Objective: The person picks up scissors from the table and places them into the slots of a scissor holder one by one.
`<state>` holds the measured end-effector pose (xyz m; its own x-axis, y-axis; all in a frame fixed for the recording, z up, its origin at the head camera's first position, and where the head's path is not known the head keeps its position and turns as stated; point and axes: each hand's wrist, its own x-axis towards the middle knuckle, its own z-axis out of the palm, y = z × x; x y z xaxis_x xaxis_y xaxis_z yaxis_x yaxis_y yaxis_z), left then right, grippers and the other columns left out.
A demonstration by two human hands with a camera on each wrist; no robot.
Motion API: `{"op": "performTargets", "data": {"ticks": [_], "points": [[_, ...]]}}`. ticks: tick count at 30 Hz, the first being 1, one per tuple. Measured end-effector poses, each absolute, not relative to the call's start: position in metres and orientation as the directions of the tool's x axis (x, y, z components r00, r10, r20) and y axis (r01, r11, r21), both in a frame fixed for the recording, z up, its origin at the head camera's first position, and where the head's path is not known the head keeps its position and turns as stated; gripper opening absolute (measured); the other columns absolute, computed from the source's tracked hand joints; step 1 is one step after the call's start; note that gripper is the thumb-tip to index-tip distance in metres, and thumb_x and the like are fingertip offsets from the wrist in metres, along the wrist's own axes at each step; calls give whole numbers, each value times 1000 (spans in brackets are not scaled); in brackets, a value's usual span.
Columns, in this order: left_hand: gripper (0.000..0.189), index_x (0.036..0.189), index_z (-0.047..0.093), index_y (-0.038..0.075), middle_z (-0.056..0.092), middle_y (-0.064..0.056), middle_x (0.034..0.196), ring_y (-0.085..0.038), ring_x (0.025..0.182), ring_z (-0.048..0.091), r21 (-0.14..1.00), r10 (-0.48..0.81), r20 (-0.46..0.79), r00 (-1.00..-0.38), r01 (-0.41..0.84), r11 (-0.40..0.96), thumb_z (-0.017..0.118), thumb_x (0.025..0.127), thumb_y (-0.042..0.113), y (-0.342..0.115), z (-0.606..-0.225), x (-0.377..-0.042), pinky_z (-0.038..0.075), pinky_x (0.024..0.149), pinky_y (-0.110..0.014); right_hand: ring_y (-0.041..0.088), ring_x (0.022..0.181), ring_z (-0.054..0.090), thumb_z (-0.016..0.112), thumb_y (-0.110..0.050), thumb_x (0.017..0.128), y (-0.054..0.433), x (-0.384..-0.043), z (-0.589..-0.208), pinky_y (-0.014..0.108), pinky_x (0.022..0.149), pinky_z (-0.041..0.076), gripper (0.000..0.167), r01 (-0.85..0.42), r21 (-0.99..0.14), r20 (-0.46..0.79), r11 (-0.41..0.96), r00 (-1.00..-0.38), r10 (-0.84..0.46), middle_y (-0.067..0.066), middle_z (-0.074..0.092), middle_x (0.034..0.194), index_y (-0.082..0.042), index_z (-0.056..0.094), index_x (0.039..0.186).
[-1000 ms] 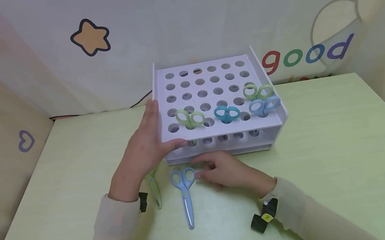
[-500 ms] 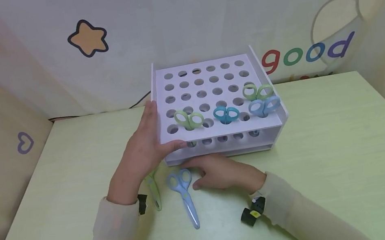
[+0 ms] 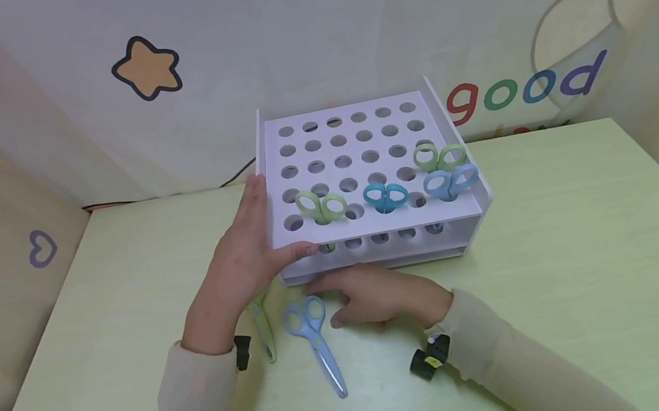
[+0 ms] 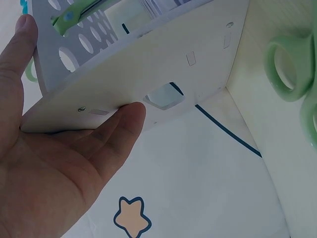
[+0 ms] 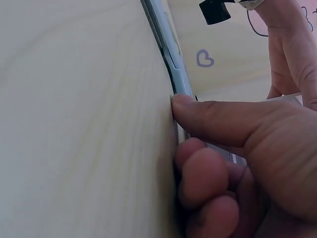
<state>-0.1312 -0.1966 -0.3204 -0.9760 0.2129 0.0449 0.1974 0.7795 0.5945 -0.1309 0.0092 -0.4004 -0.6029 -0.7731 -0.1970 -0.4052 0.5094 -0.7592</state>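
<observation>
A white rack (image 3: pixel 340 228) with rows of round holes stands on the table. My left hand (image 3: pixel 234 275) holds its left front corner, fingers along the outer side wall and thumb over the front edge. Blue scissors (image 3: pixel 324 357) lie in front of it, handle rings towards the rack and blades towards me. Beside the rings is my right hand (image 3: pixel 373 292), thumb and index finger spread apart, index fingertip right by the nearer ring. In the right wrist view the thumb rests low at the table, overlapping the end of the blue scissors (image 5: pixel 174 69), with other fingers curled below.
Green scissors (image 3: pixel 264 330) lie beside the blue ones, partly hidden by my left wrist. In the rack's holes stand teal scissors (image 3: pixel 386 195), light blue scissors (image 3: pixel 451 182) and green scissors (image 3: pixel 321 205). A wall with a printed star (image 3: pixel 146 67) rises behind.
The blue scissors have turned, their rings shifting left and their tip right. My right hand has moved slightly left, with thumb and index finger spread wider. The left hand keeps its place on the rack.
</observation>
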Motion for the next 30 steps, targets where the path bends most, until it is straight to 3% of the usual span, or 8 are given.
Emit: {"op": "performTargets", "data": {"ticks": [8,12,17,20,25,30], "points": [[123,164,0,21,-4,0,169,-31,128,45,599,213,48,-976,199,776,87,80,40,-197,-320,-131,45,92,-47,13,39,55,76,-9,90,10,-130,-399,31,43,48,45,-432,-740,-198,516,-593,-780,-1,62,116,-15,62,132],[123,164,0,22,-4,0,169,-32,127,46,590,214,51,-976,202,782,87,80,41,-197,-320,-130,46,90,-46,7,61,57,78,-9,87,11,-130,-400,26,60,48,44,-553,-683,-120,476,-559,-821,-7,64,116,-15,68,129],[122,164,0,21,-3,-1,169,-32,130,44,595,218,55,-974,207,776,87,80,42,-197,-319,-130,45,91,-47,9,66,48,82,-14,85,12,-128,-399,27,62,42,37,-589,-653,-110,476,-549,-829,-9,59,80,-19,71,120],[122,164,0,21,-3,-1,169,-31,128,45,602,220,55,-974,208,771,86,80,42,-197,-319,-129,45,91,-46,9,65,47,82,-16,85,14,-128,-399,27,62,40,34,-579,-660,-119,479,-549,-828,-8,54,74,-20,71,117],[122,164,-1,21,-5,-1,169,-32,131,43,602,212,41,-976,194,774,86,80,43,-197,-318,-129,44,94,-47,10,56,52,80,-12,87,21,-128,-398,27,58,43,31,-461,-759,-169,459,-541,-823,-6,55,70,-21,67,114],[122,164,-1,23,-5,1,169,-31,123,47,603,202,32,-979,180,777,86,80,43,-196,-319,-130,45,90,-46,18,50,59,72,-3,92,32,-128,-392,30,53,49,30,-234,-887,-236,397,-509,-828,2,63,69,-15,61,117]]}}
